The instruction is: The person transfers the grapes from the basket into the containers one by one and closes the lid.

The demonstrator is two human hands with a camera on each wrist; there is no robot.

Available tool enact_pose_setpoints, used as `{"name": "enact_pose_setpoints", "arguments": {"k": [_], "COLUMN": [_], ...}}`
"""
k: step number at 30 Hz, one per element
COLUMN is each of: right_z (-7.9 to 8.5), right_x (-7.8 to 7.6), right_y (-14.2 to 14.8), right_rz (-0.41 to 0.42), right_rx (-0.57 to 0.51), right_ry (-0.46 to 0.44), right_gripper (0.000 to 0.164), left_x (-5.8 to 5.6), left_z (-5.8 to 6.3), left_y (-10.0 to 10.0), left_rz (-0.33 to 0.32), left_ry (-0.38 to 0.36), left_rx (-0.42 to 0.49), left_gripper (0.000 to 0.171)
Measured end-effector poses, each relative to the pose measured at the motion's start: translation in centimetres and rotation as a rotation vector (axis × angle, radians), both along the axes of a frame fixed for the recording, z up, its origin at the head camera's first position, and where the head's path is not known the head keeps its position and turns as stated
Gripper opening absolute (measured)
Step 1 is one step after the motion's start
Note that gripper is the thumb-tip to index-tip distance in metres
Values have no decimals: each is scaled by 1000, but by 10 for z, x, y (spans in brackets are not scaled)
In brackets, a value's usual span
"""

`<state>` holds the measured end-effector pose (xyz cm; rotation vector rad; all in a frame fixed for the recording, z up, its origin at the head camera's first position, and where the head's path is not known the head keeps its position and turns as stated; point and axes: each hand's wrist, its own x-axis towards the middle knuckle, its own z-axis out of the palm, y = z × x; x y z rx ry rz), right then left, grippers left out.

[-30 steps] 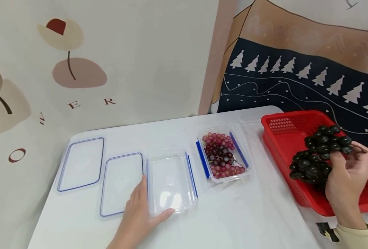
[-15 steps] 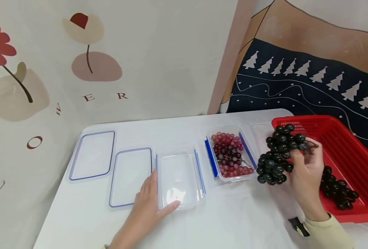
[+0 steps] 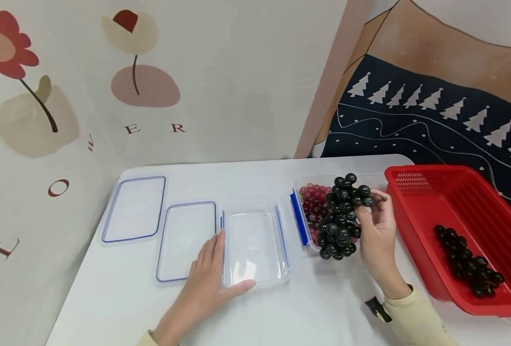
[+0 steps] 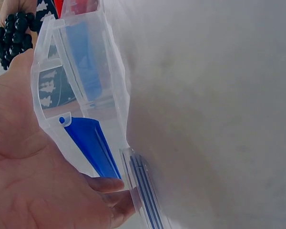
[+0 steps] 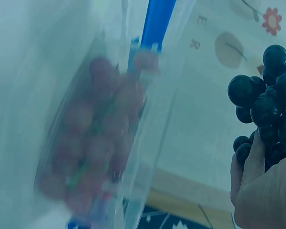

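Observation:
My right hand (image 3: 378, 235) pinches a bunch of black grapes (image 3: 342, 221) by its stem end. The bunch hangs above a clear box (image 3: 299, 218) with blue side flaps, hiding part of the red and dark grapes (image 3: 313, 197) inside. In the right wrist view the held grapes (image 5: 264, 107) stand out dark beside the hand (image 5: 269, 191). My left hand (image 3: 207, 278) rests at a second clear box (image 3: 255, 250), straight fingers along its left side and thumb at its near corner. Only bare see-through plastic shows in that box. The left wrist view catches its blue flap (image 4: 93, 145) beside the palm (image 4: 43, 162).
At the right stands a red plastic basket (image 3: 404, 230) with another black grape bunch (image 3: 467, 262) in it. Two clear lids with blue seals, a nearer lid (image 3: 188, 245) and a farther lid (image 3: 134, 209), lie at the left. A printed cloth (image 3: 238, 81) backs the white table.
My right hand has carried the black grapes out of the red basket and leftward over the filled box. The left hand stays at the second box. The head view has shifted slightly.

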<state>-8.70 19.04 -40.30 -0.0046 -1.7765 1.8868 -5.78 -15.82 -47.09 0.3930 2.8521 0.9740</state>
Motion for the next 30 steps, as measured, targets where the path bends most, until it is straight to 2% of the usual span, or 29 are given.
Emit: {"name": "enact_pose_setpoints", "arguments": {"k": [6, 16, 24, 30], "right_z": [-7, -24, -33, -39], "right_x": [-5, -16, -21, -24], "right_y": [-30, -76, -110, -129], "right_rz": [73, 245, 349, 415], "right_rx": [7, 29, 46, 119], "right_ry": [-40, -53, -130, -194], "right_gripper": [34, 32, 34, 34], "left_x": [-1, -4, -3, -3], "left_z": [0, 1, 4, 3], "left_y": [0, -2, -2, -2], "left_rz": [8, -5, 6, 17], "left_ry": [-40, -34, -61, -51], "left_rx": [0, 5, 4, 17], "left_gripper": [137, 140, 147, 149]}}
